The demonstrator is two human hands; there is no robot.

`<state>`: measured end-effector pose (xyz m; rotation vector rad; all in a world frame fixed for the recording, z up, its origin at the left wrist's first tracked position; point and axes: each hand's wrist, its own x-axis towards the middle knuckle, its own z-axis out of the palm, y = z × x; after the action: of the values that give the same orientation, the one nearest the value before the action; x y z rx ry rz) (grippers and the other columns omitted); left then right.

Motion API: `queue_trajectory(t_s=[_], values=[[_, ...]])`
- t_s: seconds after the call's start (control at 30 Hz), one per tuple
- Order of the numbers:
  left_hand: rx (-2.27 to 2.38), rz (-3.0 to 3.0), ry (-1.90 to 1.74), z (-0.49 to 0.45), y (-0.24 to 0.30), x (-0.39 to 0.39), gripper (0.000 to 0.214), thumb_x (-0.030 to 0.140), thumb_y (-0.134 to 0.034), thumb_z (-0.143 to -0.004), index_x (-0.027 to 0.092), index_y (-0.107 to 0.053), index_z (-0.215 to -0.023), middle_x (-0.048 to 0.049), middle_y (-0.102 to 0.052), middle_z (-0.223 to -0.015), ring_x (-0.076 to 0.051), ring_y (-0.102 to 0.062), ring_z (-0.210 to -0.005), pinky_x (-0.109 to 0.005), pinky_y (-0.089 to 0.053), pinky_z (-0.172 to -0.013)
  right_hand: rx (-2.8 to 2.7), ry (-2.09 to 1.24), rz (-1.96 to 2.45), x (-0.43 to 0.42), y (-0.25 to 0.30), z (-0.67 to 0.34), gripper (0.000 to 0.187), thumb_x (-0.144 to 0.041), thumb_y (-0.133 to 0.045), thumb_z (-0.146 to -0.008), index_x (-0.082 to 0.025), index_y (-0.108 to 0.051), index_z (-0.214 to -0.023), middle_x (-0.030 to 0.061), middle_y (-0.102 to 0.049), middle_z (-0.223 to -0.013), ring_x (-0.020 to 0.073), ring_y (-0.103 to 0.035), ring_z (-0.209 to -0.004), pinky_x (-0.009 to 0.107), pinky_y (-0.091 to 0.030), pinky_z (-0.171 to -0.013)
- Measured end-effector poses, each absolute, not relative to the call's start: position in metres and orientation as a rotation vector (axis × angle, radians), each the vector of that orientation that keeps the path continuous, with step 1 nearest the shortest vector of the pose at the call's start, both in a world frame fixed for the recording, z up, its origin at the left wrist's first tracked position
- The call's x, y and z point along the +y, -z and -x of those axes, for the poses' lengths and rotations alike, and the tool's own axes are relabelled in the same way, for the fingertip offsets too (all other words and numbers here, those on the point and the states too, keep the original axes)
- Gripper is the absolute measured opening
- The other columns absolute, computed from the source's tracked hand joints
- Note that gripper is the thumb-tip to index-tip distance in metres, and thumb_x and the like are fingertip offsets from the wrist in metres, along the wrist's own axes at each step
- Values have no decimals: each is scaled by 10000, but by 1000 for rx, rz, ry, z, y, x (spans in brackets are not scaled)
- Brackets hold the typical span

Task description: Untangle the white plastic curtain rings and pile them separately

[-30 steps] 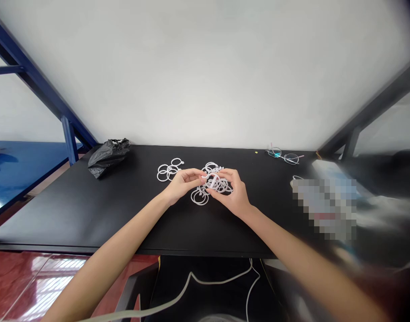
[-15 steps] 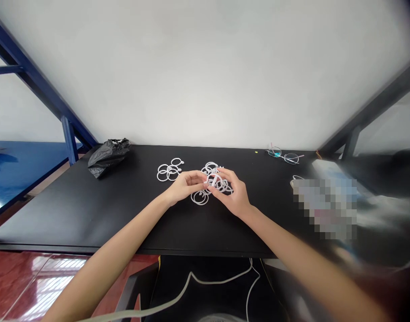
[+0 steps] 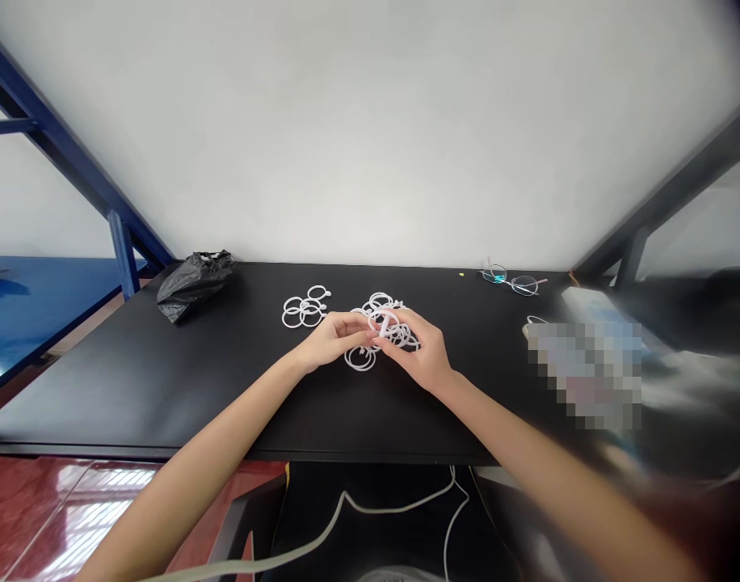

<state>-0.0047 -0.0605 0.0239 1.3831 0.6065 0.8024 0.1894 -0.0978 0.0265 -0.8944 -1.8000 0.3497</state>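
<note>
Fingertips of my left hand [image 3: 332, 338] pinch a white plastic curtain ring [image 3: 384, 314] at its left side. On the other side, my right hand [image 3: 423, 349] grips the same ring between thumb and fingers, with a short white piece at its lower part. Beneath and behind both hands lies a loose pile of white curtain rings [image 3: 361, 360], partly covered by the fingers. Left of the pile, a smaller group of several similar rings [image 3: 293, 314] rests on the black table [image 3: 194, 388], each ring with a small knob.
A crumpled black plastic bag [image 3: 195, 284] sits at the back left. Eyeglasses [image 3: 509, 280] lie at the back right. Nearer on the right are a white box [image 3: 594, 311] and a blurred, pixelated item. A pale cable [image 3: 400, 511] crosses below the table's front edge.
The held ring has turned slightly between my fingers, showing more of its loop. Both hands stay in nearly the same place, and the other rings look unchanged.
</note>
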Motion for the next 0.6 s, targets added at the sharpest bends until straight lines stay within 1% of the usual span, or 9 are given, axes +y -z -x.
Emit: queue_trajectory(t_s=[0.13,0.23,0.37,0.6], values=[[576,-1420,-820,4,-25,-60,215,285,-694,-852,135,-698,-1006,-85,-723,-1036,-196,-681,-960,-321,-531,-899,-1800,-357,883,-97,-25,-189,280,-304,-710,-829,-225,-647,-1089,59,-731,-988,217,-707,-881,366,-568,-839],[574,-1427,-840,4,-26,-61,237,283,-695,-853,134,-693,-1036,-98,-722,-1073,-215,-681,-995,-335,-528,-911,-1797,-359,887,-97,-22,-189,355,-297,-733,-808,-225,-627,-1139,66,-737,-1012,219,-726,-866,380,-570,-861],[572,-1416,-870,3,-27,-61,252,285,-720,-831,130,-688,-1027,-100,-732,-1050,-216,-695,-963,-328,-538,-875,-1799,-350,876,-96,-19,-190,409,-296,-758,-783,-228,-617,-1162,75,-733,-1058,222,-737,-859,381,-580,-852],[627,-1344,-916,3,-28,-61,234,313,-762,-789,129,-680,-909,-73,-752,-920,-201,-714,-889,-326,-550,-858,-1837,-351,891,-96,-20,-190,327,-301,-746,-792,-232,-651,-1097,50,-737,-948,207,-711,-824,365,-583,-812]])
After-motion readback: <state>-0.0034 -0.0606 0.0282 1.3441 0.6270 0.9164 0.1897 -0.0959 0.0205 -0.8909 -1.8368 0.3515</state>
